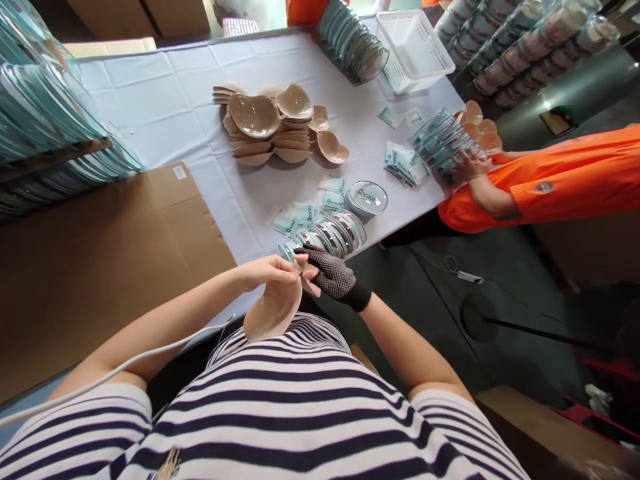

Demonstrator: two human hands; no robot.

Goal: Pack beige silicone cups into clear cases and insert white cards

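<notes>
Left hand (280, 270) is bare, thumb and fingertips pinched together on the narrow end of a beige cup piece (274, 308). Right hand (334, 275) wears a black mesh glove with fingertips bare. Its fingers are bent and meet the same end of the piece; contact is partly hidden, can't tell how tightly they close.

Cup piece is off the table, hanging from the pinch at the near edge, just in front of the striped shirt (270, 400). Larger cup hangs on the left hand's side.

Just beyond the hands: a row of clear round cases (330, 233) lying on edge. Right next to it, a case with a printed lid (367, 198), lying flat. Printed sachets (300, 215) are spread along the row's far side.

Farther up the white-covered table (165, 100): a stack of beige cups (270, 143), glossy insides up on top, a few loose ones by it. White basket (431, 81) sits at the far right corner, beside another line of cases (353, 40). Large cardboard box (115, 253) on the left.

Co-worker in an orange shirt (565, 177) on the right, one hand (473, 165) against a separate batch of cases (443, 140).
</notes>
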